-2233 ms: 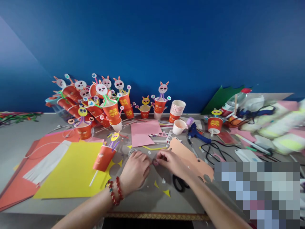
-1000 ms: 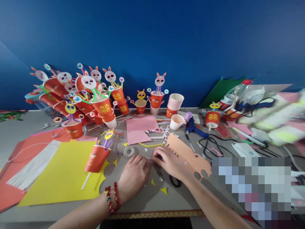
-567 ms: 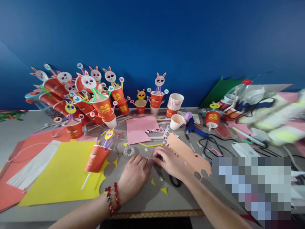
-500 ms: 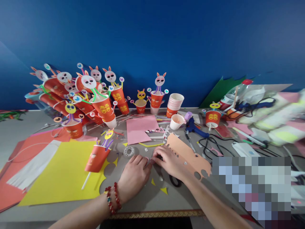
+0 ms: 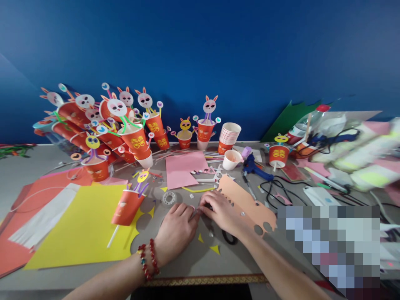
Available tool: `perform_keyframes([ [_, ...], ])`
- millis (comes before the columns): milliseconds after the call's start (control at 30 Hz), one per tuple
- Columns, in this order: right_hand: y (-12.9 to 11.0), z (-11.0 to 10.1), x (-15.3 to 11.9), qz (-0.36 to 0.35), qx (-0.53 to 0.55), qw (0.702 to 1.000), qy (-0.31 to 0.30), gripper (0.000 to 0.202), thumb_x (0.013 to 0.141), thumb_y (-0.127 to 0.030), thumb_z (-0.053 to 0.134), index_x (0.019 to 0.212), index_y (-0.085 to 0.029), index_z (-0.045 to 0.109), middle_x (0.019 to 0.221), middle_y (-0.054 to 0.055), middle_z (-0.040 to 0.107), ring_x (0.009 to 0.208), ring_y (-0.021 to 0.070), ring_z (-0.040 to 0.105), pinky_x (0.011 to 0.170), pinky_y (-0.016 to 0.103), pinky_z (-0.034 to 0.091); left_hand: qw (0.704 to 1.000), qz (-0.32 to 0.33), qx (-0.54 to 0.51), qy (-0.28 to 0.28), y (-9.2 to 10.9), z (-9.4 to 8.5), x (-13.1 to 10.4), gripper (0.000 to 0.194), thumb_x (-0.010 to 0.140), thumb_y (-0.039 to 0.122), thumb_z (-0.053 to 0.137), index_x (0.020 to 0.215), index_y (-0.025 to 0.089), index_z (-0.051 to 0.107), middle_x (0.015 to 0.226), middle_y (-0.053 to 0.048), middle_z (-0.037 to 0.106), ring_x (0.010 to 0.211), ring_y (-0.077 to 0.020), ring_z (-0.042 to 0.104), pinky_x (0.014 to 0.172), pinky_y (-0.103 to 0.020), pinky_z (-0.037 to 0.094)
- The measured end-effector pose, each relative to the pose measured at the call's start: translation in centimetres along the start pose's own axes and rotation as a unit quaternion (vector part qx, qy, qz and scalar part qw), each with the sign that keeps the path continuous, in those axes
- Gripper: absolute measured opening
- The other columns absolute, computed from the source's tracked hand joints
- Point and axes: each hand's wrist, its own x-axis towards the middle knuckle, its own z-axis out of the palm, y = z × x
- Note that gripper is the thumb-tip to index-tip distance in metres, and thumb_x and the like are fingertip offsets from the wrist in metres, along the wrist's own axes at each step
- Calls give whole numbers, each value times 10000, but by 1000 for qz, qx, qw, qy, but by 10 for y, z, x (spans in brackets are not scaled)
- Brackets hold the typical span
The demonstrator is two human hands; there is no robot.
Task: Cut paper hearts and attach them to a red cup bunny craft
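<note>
My left hand (image 5: 178, 223), with beaded bracelets at the wrist, is closed low over the middle of the table. Its fingertips meet those of my right hand (image 5: 220, 210), which is curled in a pinch. A bit of pink shows between them, but the fingers hide what they hold. Just beyond my left hand lies a roll of clear tape (image 5: 169, 198). Peach card (image 5: 246, 198) with round cut-outs lies beside my right hand. Black scissor handles (image 5: 230, 238) show partly under my right wrist. Yellow scraps (image 5: 215, 249) lie close by.
At left, a red paper cup figure (image 5: 127, 207) on a white stick lies over yellow card (image 5: 78, 233). Several rabbit-faced cups (image 5: 135, 137) crowd the back left. Stacked cups (image 5: 230, 133), a blue glue gun (image 5: 254, 167) and its black cable stand behind the peach card.
Both hands stay together in the same place, with only a slight shift of the fingertips. Nothing else on the table has visibly moved.
</note>
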Motion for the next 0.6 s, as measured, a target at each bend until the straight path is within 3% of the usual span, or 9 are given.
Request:
perform_keyframes([
  [133, 0, 1, 0, -1, -2, 1000, 1, 155, 870, -80, 667, 800, -203, 604, 910, 47, 653, 926, 232, 586, 823, 350, 450, 1000, 0, -4, -14, 0, 0, 0, 344, 892, 199, 603, 1230, 164, 547, 1014, -73, 635, 913, -258, 566, 803, -408, 470],
  [433, 0, -3, 2, -5, 5, 1000, -1, 141, 883, -86, 648, 805, -202, 667, 897, 42, 668, 896, 221, 616, 807, 336, 470, 1000, 0, 11, -12, 1, 1, 1, 227, 934, 197, 537, 1154, 173, 587, 958, -63, 630, 883, -252, 568, 767, -407, 473],
  [600, 4, -3, 0, -19, -5, 1000, 5, 149, 910, -83, 615, 906, -209, 694, 960, 49, 684, 910, 218, 630, 808, 328, 478, 1000, -4, 13, -10, 1, 2, 2, 270, 938, 194, 537, 1204, 172, 571, 960, -60, 632, 888, -253, 570, 768, -409, 482],
])
